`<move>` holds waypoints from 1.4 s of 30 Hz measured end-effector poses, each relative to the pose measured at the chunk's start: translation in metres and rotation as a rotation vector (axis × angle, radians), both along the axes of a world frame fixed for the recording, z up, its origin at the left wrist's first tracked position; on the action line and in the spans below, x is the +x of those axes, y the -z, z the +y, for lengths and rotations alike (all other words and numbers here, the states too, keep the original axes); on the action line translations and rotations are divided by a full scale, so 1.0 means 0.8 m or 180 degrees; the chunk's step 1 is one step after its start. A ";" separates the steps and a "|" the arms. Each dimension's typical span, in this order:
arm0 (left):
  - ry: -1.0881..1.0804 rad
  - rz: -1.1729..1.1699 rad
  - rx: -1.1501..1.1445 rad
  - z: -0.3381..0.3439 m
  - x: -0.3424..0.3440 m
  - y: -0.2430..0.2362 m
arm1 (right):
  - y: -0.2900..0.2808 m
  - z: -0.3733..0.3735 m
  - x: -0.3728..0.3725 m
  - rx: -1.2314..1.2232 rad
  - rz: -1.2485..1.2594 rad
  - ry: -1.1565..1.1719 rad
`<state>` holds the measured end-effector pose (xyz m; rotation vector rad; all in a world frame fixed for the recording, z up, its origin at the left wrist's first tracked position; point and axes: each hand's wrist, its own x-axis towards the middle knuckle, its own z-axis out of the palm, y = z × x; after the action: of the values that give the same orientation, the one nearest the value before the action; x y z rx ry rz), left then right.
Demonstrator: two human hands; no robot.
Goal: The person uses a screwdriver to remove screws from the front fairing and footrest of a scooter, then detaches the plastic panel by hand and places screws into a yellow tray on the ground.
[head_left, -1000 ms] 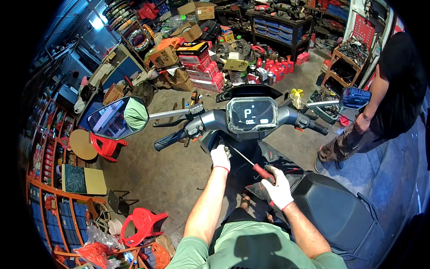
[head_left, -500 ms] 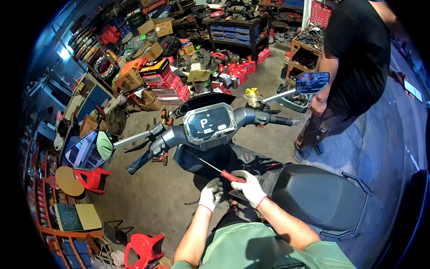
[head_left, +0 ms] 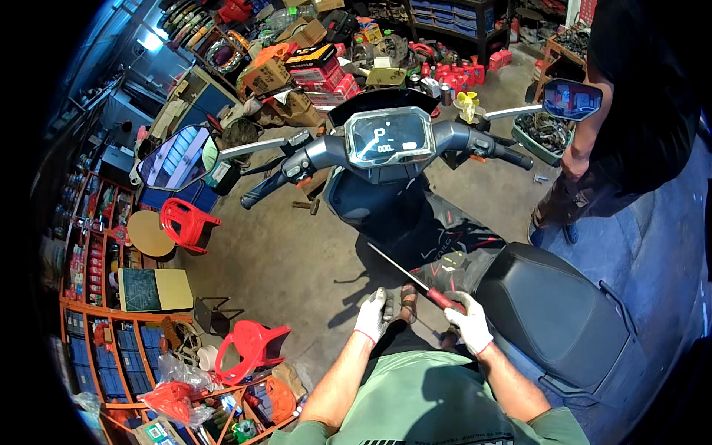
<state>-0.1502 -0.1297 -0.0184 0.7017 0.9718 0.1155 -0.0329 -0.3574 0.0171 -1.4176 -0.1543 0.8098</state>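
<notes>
Holds screwdriver [head_left: 439,296] in right hand [head_left: 469,323], lower centre, fingers wrapped round it | Has left hand [head_left: 373,316] farther left, fingers curled; cannot tell whether around anything | Likely calls for steady wrist, tip [head_left: 371,245] clear of scooter [head_left: 545,322]

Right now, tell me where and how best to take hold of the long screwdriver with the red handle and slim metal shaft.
Grip the red handle, probably from the rear right: it is thicker than the metal shaft, which slants forward and left, away from the body. The white-gloved right hand holds the handle's rear that way.
</notes>
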 end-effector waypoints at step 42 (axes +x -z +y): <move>-0.0799 -0.0026 -0.0823 0.148 0.033 0.412 | 0.330 0.050 -0.165 -0.0467 0.1714 0.0864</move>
<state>-0.1242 -0.0112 -0.3479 0.3405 1.0423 0.2084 -0.1652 -0.3170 -0.2466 -1.2721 0.5087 0.9578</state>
